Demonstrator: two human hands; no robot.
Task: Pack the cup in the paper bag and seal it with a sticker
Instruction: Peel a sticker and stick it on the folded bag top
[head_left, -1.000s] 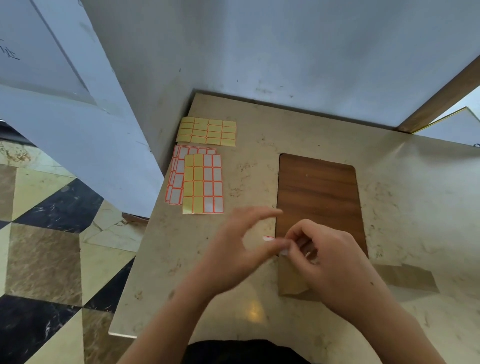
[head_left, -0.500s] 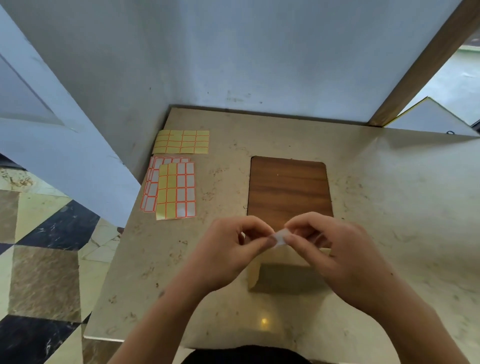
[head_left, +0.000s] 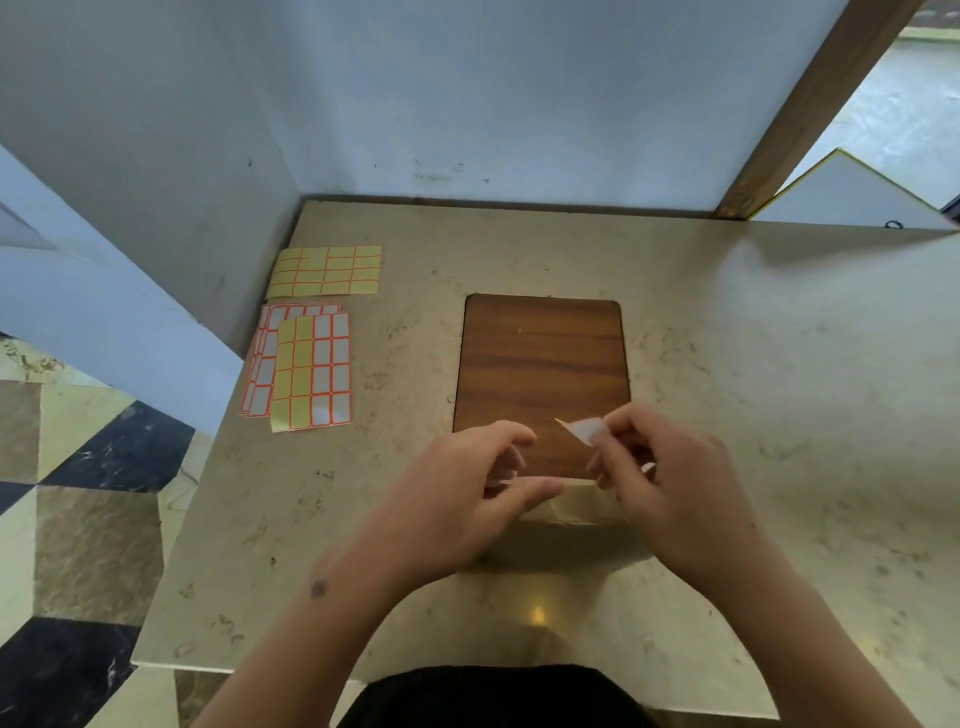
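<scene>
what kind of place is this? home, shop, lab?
Hard to say; probably an indoor room corner, not a lab: a marble-look table pushed against plain white walls, patterned stone floor tiles, label sticker sheets laid out for hand packing.

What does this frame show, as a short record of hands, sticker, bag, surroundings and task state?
right hand: right hand pinches a white sticker raised above the bag
left hand: left hand with loosely curled fingers, nothing visibly held
bag: paper bag mostly hidden beneath the hands
cup: not visible
surroundings: sticker sheets at the left of the marble table; wooden board behind the bag
task state: sticker not yet on the bag
</scene>
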